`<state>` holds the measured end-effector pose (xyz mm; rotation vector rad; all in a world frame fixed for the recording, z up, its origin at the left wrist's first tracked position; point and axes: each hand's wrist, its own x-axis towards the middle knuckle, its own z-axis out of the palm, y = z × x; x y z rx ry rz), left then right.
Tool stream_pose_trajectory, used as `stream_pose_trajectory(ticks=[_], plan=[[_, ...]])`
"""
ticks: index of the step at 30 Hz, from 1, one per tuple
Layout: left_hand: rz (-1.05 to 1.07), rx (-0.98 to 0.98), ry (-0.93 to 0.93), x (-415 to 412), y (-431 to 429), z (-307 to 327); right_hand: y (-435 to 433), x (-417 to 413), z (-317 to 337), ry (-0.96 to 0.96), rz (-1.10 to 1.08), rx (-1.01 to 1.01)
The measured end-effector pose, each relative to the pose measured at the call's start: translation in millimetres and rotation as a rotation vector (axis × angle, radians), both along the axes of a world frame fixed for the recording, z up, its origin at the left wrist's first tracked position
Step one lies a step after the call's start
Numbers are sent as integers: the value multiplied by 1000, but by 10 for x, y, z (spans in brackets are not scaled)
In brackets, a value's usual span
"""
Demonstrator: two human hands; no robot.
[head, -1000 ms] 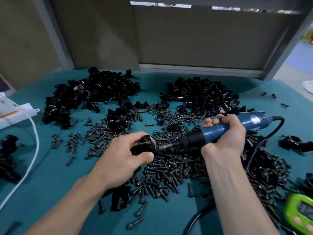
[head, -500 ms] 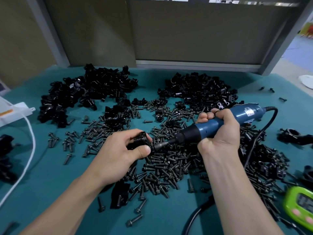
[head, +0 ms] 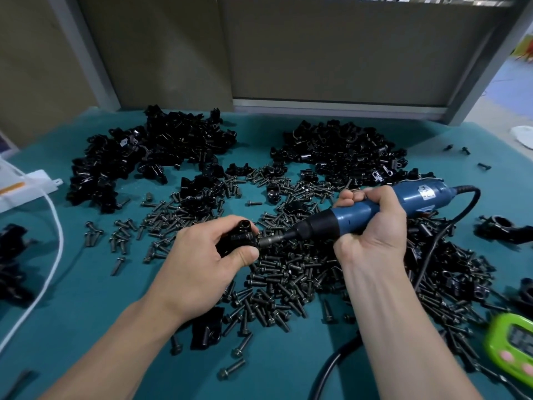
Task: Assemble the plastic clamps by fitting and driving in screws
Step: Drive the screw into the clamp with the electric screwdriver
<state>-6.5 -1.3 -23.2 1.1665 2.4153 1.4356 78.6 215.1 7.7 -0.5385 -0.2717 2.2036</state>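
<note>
So the left hand (head: 202,264) grips the black plastic clamp (head: 236,241) over the screw pile (head: 288,272). The right hand (head: 372,229) is wrapped round the blue electric screwdriver (head: 360,215), which slants down-left so its bit meets the clamp's right side.

**Small-parts assembly workshop**

A teal-topped table (head: 86,298) carries heaps of black plastic clamps (head: 178,145), a wide spread of loose screws (head: 288,278), a corded blue power screwdriver (head: 360,215) and a green timer (head: 516,342). Plain grey partition panels (head: 331,53) stand behind it.
</note>
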Motion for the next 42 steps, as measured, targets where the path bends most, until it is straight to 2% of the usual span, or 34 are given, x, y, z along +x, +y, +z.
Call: stream_pose_trajectory(ticks=[18, 27, 42], plan=[[41, -17, 47, -7, -5, -26, -27, -16, -12, 36, 7, -11], [23, 3, -12, 1, 10, -13, -30, -22, -15, 51, 21, -10], [14, 10, -9, 27, 15, 13, -33, -16, -42, 60, 27, 13]])
